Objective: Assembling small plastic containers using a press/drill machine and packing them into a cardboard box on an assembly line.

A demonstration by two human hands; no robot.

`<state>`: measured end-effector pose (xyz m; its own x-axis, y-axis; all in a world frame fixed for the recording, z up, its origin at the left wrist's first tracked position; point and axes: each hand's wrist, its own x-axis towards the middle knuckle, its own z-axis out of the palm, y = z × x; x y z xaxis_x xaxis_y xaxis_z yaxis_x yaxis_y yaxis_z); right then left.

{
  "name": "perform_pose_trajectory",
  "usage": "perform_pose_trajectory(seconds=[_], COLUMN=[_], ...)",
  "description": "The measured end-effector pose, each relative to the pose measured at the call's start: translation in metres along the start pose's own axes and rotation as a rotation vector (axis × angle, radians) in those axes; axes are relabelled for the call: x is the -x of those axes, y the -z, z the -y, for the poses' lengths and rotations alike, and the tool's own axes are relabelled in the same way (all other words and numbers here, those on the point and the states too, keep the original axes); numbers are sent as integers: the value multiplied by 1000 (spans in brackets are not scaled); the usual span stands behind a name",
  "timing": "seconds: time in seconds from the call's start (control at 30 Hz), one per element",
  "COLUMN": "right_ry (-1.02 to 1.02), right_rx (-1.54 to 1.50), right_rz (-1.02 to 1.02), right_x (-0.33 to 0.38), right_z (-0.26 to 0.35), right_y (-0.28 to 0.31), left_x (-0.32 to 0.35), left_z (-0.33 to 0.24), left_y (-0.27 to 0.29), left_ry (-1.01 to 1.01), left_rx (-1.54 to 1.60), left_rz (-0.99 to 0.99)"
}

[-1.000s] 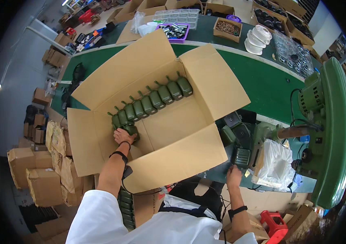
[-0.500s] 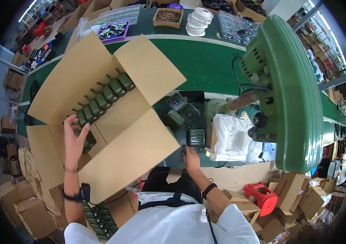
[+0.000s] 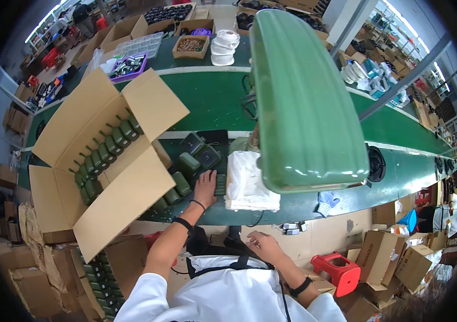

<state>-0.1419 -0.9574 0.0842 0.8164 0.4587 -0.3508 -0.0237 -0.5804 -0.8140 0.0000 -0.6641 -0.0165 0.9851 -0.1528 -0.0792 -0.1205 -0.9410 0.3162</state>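
Observation:
My left hand (image 3: pixel 205 188) lies over the bench among dark green housings. Its fingers look loosely spread, palm down, beside a ribbed green piece (image 3: pixel 220 184). Just beyond the fingertips sit an upright green housing (image 3: pixel 188 163) and a dark, square open-faced housing (image 3: pixel 208 156). Several more green housings (image 3: pixel 180 183) stand between this hand and the open cardboard box (image 3: pixel 132 206). Inside the box, a row of green housings with thin stems (image 3: pixel 105 153) runs along the far wall. My right hand (image 3: pixel 265 247) hovers off the bench's front edge, empty, fingers loosely bent and apart.
A large green machine head (image 3: pixel 306 107) overhangs the bench on the right, above a white-wrapped block (image 3: pixel 250 182). A blue-and-white glove (image 3: pixel 327 203) lies near the front edge. On the floor are a red stool (image 3: pixel 338 272) and cartons (image 3: pixel 373 260). Another person is far right.
My left hand has left the box and moved right, to the housings on the bench. My right hand has drawn back from the bench. The view has shifted right.

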Motion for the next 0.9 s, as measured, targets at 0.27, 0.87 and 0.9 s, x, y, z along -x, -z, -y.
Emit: perform_pose_trajectory(seconds=[0.27,0.87,0.9], right_ry=[-124,-12,-12], right_rx=[-104,-91,-91], right_rz=[-300,-398,-394], right_x=[56,43,42], right_z=[-26,-22,-23], right_y=[63,100,100], left_x=[60,-24,-24], left_z=[-56,-136,-132], left_y=[135,121,118], left_ry=[72,-322,-327], left_rx=[173,439,463], left_rz=[-132,135,171])
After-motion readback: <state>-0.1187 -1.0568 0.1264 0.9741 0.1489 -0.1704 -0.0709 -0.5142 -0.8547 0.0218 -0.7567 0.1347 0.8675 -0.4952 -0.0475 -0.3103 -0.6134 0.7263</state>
